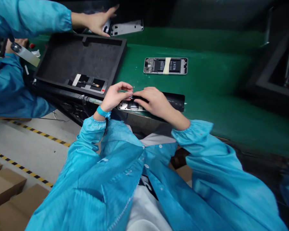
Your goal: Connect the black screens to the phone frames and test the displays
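My left hand (116, 96) and my right hand (154, 101) meet over an opened phone body (125, 105) at the front edge of the green table. Fingers of both hands are pinched close together above it; what they hold is too small to make out. A glossy black panel (175, 101) lies against the phone body, partly under my right hand. Farther back, a second phone frame (150, 65) lies flat with a strip of cream tape (167, 65) across its battery.
A black foam tray (79, 57) at the left holds a screen part (90, 84). Behind it a co-worker's hand (97, 23) reaches towards a silver phone shell (127, 28). A bottle (25, 54) is at the far left, and another dark tray (267, 69) stands at the right.
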### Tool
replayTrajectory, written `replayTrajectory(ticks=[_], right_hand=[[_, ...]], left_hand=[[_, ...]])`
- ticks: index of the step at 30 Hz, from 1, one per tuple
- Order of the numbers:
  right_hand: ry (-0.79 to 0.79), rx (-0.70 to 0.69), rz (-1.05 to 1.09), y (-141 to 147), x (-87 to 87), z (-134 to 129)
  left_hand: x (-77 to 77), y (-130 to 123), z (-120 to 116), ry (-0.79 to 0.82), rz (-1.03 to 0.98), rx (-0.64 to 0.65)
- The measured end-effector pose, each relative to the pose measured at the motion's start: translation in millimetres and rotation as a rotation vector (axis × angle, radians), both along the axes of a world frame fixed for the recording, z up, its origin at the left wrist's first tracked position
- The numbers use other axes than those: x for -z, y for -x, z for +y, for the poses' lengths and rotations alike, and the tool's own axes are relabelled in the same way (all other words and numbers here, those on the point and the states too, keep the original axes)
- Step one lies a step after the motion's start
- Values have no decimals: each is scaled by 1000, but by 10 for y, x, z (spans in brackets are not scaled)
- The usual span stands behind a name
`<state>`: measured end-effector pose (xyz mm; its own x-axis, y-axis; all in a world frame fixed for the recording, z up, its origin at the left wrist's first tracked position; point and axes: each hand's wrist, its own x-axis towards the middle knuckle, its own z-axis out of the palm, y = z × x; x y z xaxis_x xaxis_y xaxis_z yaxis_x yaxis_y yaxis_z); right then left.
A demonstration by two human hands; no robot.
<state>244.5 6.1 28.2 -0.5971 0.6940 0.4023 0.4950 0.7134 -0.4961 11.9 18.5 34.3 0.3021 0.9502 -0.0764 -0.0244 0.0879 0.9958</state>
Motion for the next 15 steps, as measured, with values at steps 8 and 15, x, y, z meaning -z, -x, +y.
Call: replayTrajectory(ticks=[8,15], right_hand=[[-32,-4,-60,-94,56,35],[-168,-17,-166,-52,64,-23]], left_hand=[[142,191,-563,-754,532,-230],[415,154,-712,-990,852,-280]])
